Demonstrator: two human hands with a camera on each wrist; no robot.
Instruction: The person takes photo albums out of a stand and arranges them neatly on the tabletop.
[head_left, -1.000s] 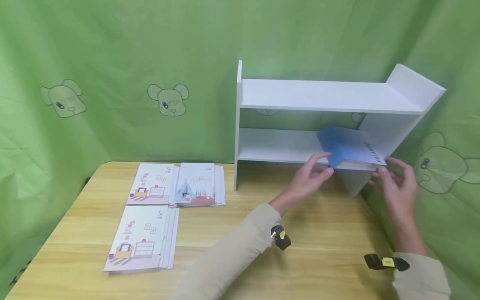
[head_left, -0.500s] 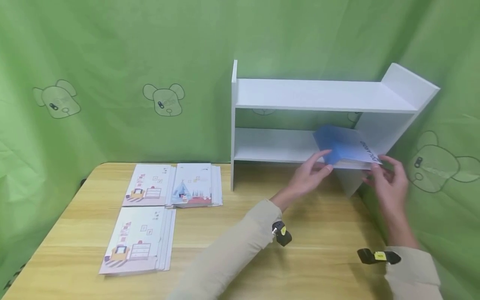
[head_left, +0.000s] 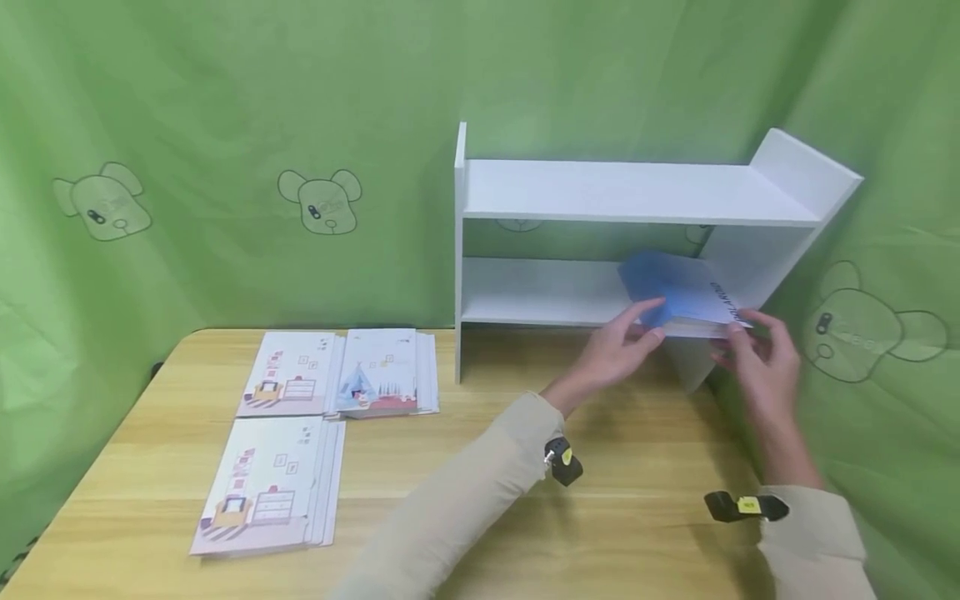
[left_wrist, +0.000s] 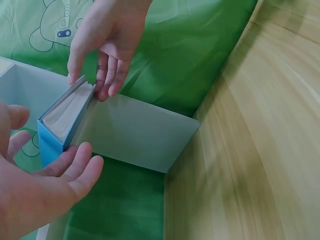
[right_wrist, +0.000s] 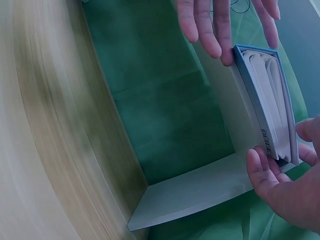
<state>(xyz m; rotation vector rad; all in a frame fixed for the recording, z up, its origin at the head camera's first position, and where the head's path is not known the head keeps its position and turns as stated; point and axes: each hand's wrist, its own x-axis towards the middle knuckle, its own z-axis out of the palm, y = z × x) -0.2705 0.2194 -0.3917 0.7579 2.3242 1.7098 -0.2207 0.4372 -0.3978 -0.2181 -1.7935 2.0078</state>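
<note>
A thick blue-and-white photo album [head_left: 690, 287] marked POLAROID lies on the lower board of a white shelf unit [head_left: 540, 287], at its right end. Its front edge sticks out slightly over the board. My right hand [head_left: 768, 371] pinches the album's front right corner, thumb on the upper cover and fingers below. At the blue spine side is my left hand [head_left: 609, 354], fingers fairly straight. In the left wrist view its fingertips reach under the album [left_wrist: 67, 112], while the thumb stands apart. The right wrist view shows the page ends of the album [right_wrist: 267, 100].
Several thin illustrated booklets lie on the wooden table [head_left: 420, 483] at left: a stack [head_left: 288, 375] at the back, a tent-picture stack [head_left: 378, 371] beside it, and another stack [head_left: 258, 483] in front. A green curtain [head_left: 225, 275] hangs behind and to the right.
The whole scene has drifted a little leftward as the head view turned. My right hand has shifted slightly inward along the album's front edge; the left hand stays by the spine.
</note>
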